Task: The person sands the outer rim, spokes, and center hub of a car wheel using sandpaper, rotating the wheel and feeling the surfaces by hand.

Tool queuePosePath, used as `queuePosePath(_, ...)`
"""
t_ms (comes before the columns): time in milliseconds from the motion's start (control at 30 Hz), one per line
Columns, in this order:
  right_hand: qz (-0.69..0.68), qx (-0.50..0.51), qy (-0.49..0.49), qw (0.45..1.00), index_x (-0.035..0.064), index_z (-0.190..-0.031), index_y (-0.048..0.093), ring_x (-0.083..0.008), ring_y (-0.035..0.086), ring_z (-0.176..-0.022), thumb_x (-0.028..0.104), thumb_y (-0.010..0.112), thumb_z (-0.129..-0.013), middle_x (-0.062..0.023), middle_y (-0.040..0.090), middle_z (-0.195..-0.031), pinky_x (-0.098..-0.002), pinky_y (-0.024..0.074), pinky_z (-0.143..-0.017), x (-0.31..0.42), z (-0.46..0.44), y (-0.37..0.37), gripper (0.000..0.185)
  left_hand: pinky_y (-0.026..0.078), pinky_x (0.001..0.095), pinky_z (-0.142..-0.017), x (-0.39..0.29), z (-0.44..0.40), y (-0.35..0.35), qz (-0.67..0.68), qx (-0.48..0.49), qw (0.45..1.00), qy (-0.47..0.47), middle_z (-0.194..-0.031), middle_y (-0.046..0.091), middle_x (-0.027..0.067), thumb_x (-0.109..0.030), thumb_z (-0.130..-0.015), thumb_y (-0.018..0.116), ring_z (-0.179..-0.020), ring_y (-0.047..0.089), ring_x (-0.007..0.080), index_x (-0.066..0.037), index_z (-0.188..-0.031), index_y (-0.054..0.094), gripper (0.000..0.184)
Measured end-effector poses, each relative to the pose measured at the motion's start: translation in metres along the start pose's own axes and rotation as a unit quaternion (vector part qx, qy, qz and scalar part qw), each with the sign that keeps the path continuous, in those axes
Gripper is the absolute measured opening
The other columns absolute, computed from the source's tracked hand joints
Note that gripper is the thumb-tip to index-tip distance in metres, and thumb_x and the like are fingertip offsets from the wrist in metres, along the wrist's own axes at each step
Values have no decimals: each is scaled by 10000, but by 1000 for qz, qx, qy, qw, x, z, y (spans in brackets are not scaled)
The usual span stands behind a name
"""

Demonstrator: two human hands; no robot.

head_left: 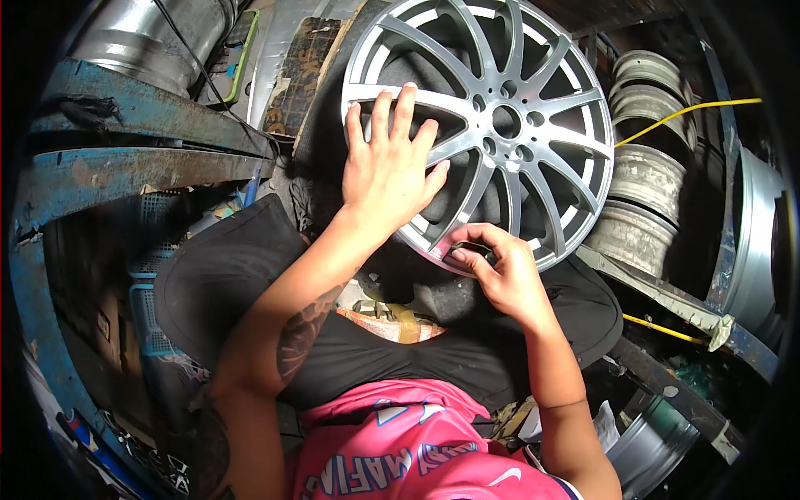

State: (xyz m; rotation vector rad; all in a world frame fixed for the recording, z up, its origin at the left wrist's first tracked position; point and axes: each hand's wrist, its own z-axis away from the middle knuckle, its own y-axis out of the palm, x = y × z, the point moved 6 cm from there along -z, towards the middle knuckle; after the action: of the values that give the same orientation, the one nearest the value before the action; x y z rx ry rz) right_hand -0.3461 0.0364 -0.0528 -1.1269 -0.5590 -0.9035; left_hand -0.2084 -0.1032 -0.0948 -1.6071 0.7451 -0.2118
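Observation:
A silver multi-spoke alloy wheel rim (546, 107) lies face up before me, above my lap. My left hand (389, 171) rests on its left side, with the fingers spread over a spoke and the outer lip. At the rim's lower edge, my right hand (502, 271) is closed, thumb and forefinger pinched by the end of a spoke. Something small and dark seems to be between those fingertips, but I cannot make out what it is. Bolt holes surround the round centre bore.
Bare metal wheels (642, 183) are stacked on a rack at the right, crossed by a yellow cord (700, 106). Blue steel beams (108, 179) stand close on the left, near a blue plastic basket (154, 321). Another wheel (654, 446) lies at lower right.

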Motion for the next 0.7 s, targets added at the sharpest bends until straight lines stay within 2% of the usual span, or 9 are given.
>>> queuePosePath(133,75,2,-90,993,10,-1120,761,-248,718,-894,-24,776,-924,-119,737,-968,-348,561,-759,12,-1,-2,200,223,671,-1258,0,-1,1,1,-3,1000,0,-1693,372,181,-529,-963,703,-1553,322,416,-170,-1376,705,547)
queuePosePath(267,66,2,-62,996,14,-1111,771,-263,713,-908,-24,802,-901,-119,717,-947,-362,570,-784,16,1,2,216,223,676,-1259,0,-1,2,1,1,1000,-3,-1698,364,176,-527,-960,707,-1553,315,414,-169,-1366,707,542)
queuePosePath(433,50,8,-34,998,7,-1090,776,-259,749,-915,17,814,-915,-131,759,-972,-362,581,-808,6,0,9,179,235,696,-1248,1,0,1,26,-36,999,-1,-1684,428,180,-509,-935,733,-1548,373,392,-134,-1226,727,475)
queuePosePath(500,38,-1,-1,999,-17,-1045,763,-181,762,-904,-11,800,-936,-113,787,-961,-318,591,-819,2,0,10,116,238,697,-1248,1,-1,0,32,-36,999,0,-1683,430,182,-503,-933,736,-1551,371,392,-128,-1218,730,470)
queuePosePath(533,33,-7,15,999,-28,-1023,757,-142,768,-899,-24,792,-946,-105,801,-956,-296,596,-825,0,0,11,85,224,681,-1260,1,-1,2,12,-2,1000,-3,-1695,380,179,-523,-954,711,-1537,343,417,-152,-1321,726,522)
queuePosePath(633,37,-12,36,999,-36,-1008,750,-104,764,-872,10,814,-952,-88,815,-918,-286,597,-800,0,-1,12,96,226,682,-1259,1,-1,2,11,1,1000,-3,-1695,379,177,-522,-952,713,-1537,344,414,-151,-1313,727,518)
queuePosePath(700,38,-16,48,998,-31,-1007,751,-100,762,-853,24,830,-943,-83,815,-892,-280,594,-786,4,-2,10,115,235,696,-1253,1,-1,0,29,-18,999,-2,-1696,406,181,-502,-935,737,-1550,355,401,-132,-1243,734,481)
